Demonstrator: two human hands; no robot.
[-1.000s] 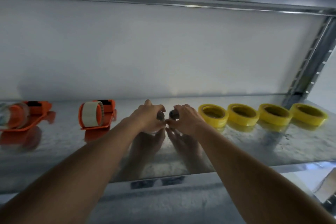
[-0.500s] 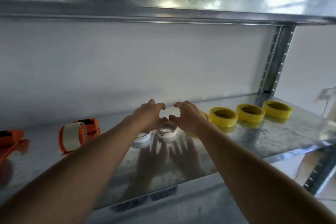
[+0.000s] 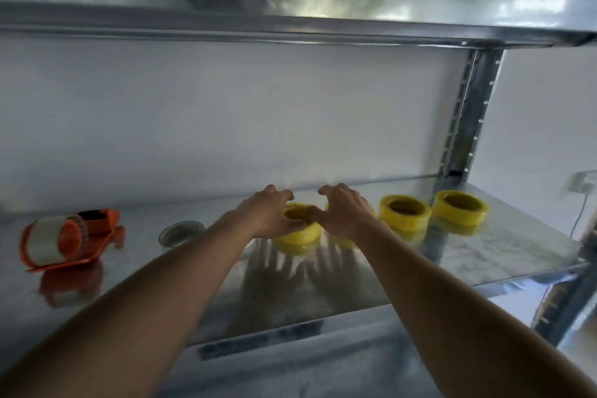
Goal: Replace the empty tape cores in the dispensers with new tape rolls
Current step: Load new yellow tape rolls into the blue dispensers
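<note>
Hovering hands [image 3: 269, 215] over yellow rolls [image 3: 298, 229], shelf [image 3: 484, 255]

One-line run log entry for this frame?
left hand, right hand: over yellow rolls | grip: unclear | empty core: on shelf | dispenser: untouched

Right hand [image 3: 344, 210] pretty much covers the second yellow roll [image 3: 339, 241], left hand [image 3: 268, 213] hides part of the first roll [image 3: 298, 234], whole shot's motion-blurred.
</note>
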